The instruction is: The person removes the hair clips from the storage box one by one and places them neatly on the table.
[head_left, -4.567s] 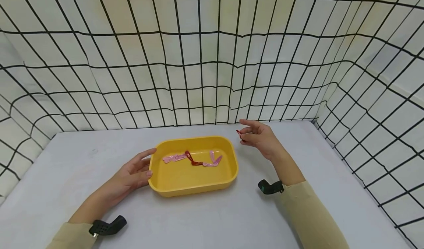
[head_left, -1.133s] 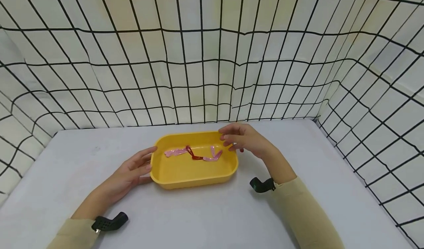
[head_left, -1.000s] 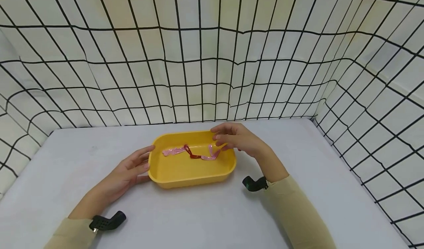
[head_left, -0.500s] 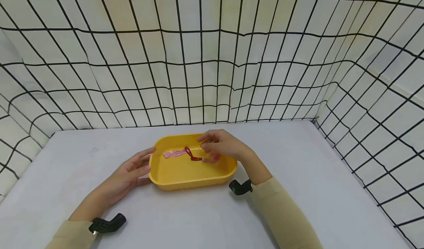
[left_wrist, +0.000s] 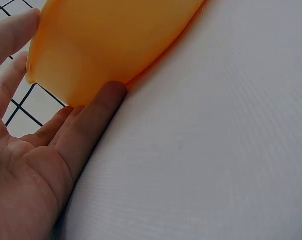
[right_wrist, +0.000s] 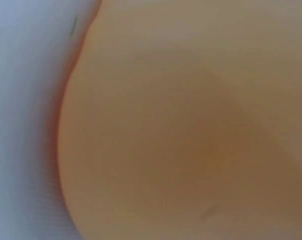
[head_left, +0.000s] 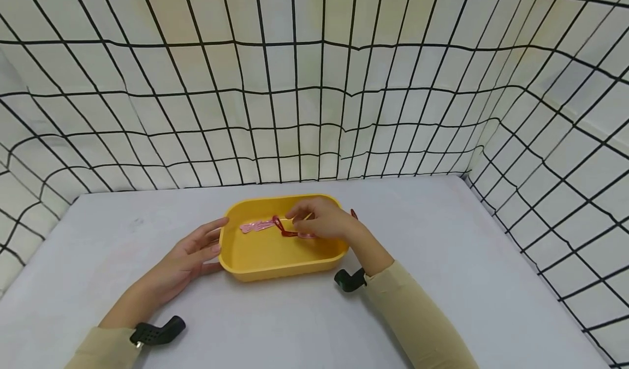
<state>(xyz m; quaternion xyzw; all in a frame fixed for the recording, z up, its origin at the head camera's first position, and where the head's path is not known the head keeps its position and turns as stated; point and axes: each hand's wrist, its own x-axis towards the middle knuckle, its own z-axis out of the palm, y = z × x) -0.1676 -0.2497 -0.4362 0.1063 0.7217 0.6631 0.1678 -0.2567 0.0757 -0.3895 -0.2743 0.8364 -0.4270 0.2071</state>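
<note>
A yellow tray [head_left: 275,273] stands on the white table. Inside lie pink hair clips [head_left: 257,226] at the left and red hair clips [head_left: 285,231] in the middle. A pink hair clip [head_left: 307,236] shows partly below the right hand. My left hand [head_left: 194,255] touches the tray's left end, with relaxed fingers against the yellow wall [left_wrist: 105,55] in the left wrist view. My right hand [head_left: 319,219] reaches over the tray's right half, fingers bent and thumb apart from the forefinger, tips close by the red clips. The right wrist view shows only the blurred tray.
Another red hair clip [head_left: 354,214] lies just beyond the tray's right end, partly hidden behind the right hand and wrist. A black grid net [head_left: 319,123] over white cloth walls the table's back and sides. The white table [head_left: 255,325] extends around the tray.
My right hand, which held a red hair clip right of the tray, has moved left over it. That clip now lies outside the tray's right end. The left hand stays put.
</note>
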